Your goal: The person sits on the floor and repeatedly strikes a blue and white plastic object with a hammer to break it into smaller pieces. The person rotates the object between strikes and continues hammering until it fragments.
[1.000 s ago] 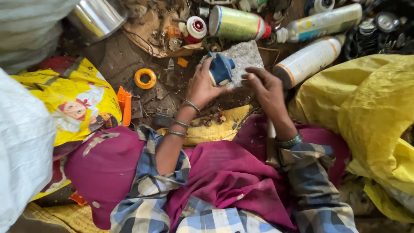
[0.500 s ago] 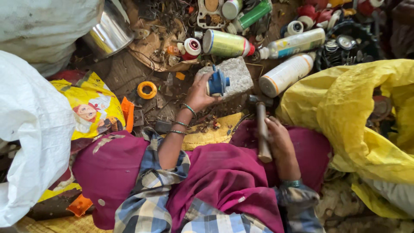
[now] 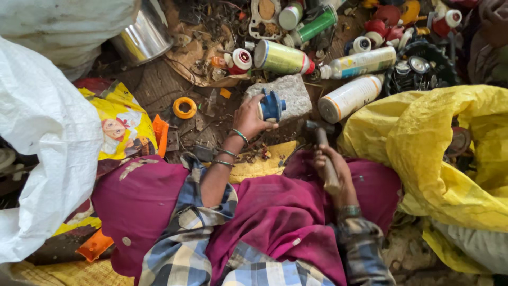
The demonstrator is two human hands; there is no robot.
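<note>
Your left hand (image 3: 248,117) fingers wrap the blue plastic cap (image 3: 272,106) on the grey stone block (image 3: 288,94); at 4 o'clock, your right hand (image 3: 334,177) fingers grip a wooden-handled hammer (image 3: 320,145).

left hand (image 3: 248,117): forearm stretched forward, bangles at wrist, fingers curled in a closed grasp, thumb on top | right hand (image 3: 334,177): drawn back over lap, wrist bent, fist clenched, knuckles up, checked cuff at wrist
</note>
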